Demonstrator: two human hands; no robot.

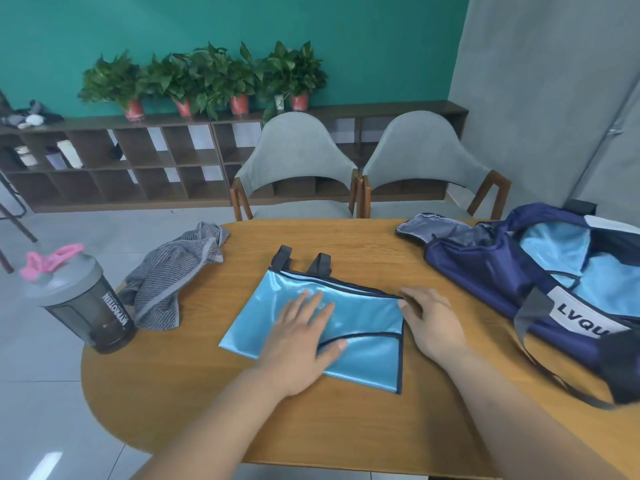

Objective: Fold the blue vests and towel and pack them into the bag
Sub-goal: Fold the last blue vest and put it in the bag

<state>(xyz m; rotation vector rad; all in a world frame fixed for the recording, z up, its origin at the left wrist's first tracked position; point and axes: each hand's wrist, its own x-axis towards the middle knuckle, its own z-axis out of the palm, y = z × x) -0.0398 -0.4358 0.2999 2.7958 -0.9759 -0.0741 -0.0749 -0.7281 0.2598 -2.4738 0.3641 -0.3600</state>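
Note:
A shiny light-blue vest [367, 355] with dark trim lies folded flat in the middle of the wooden table [311, 434]. My left hand [301, 337] presses flat on it with straight fingers. At the vest's right edge, my right hand [429, 320] pinches the dark trim with curled fingers. A grey striped towel [173, 275] lies crumpled at the table's far left. The navy duffel bag [519, 271] stands open on the right, and light-blue fabric [561, 251] shows inside it.
A dark shaker bottle [86, 306] with a pink cap loop stands at the table's left edge. Two grey chairs [298, 168] sit behind the table. A low shelf with potted plants [207, 77] runs along the teal wall.

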